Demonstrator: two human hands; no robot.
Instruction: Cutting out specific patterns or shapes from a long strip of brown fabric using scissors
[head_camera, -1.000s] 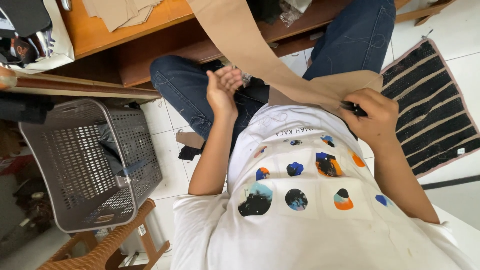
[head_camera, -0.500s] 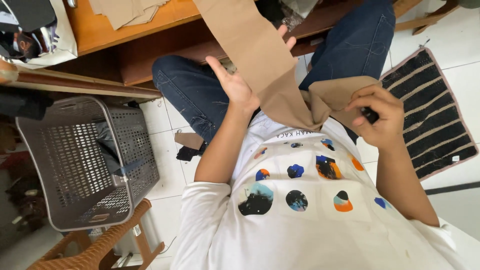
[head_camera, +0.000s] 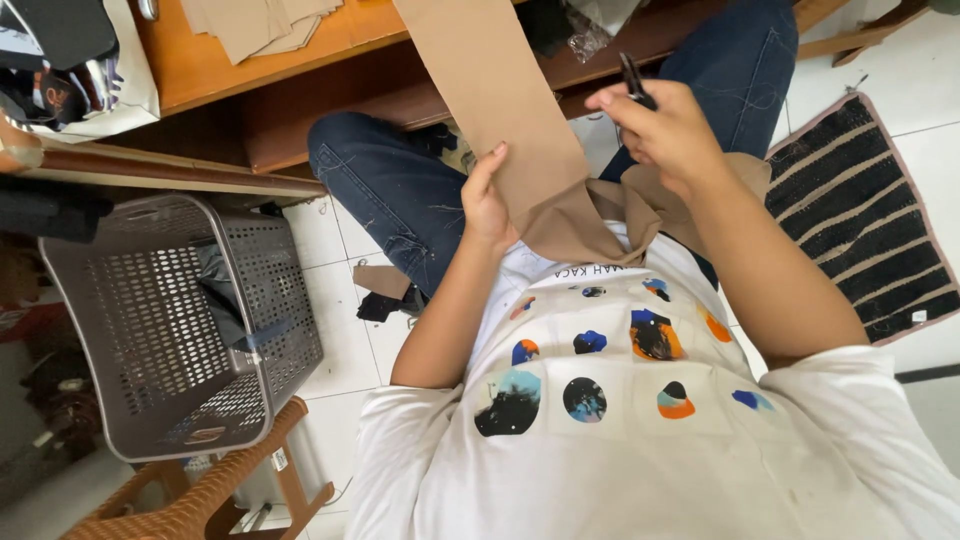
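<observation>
- the left hand (head_camera: 487, 200) is partly closed on the edge of a long tan cloth strip (head_camera: 495, 95). the thumb sticks up along the cloth edge and the fingers go behind it, so they are hidden.
- the right hand (head_camera: 665, 135) is curled shut around a thin black tool (head_camera: 634, 80). the tool's dark tip pokes up above the fingers. what kind of tool it is cannot be told.
- the cloth strip runs from the top of the picture down over the wooden table (head_camera: 250, 70) edge to the person's lap, between the two hands.
- at the bottom the cloth bunches up in folds just under the right hand and touches the white shirt (head_camera: 600, 440) with coloured spots.
- the person sits in blue jeans (head_camera: 390, 190), with one knee on each side of the cloth.
- more tan cloth pieces (head_camera: 255, 22) lie in a pile on the table top, well apart from the hands.
- a grey plastic basket (head_camera: 150, 330) with holes stands on the left on a woven chair (head_camera: 190, 500). some dark cloth lies inside it.
- a black mat with tan stripes (head_camera: 865, 220) lies on the white tile floor on the right, near the right arm.
- a small dark scrap (head_camera: 385, 300) lies on the floor under the left knee.
</observation>
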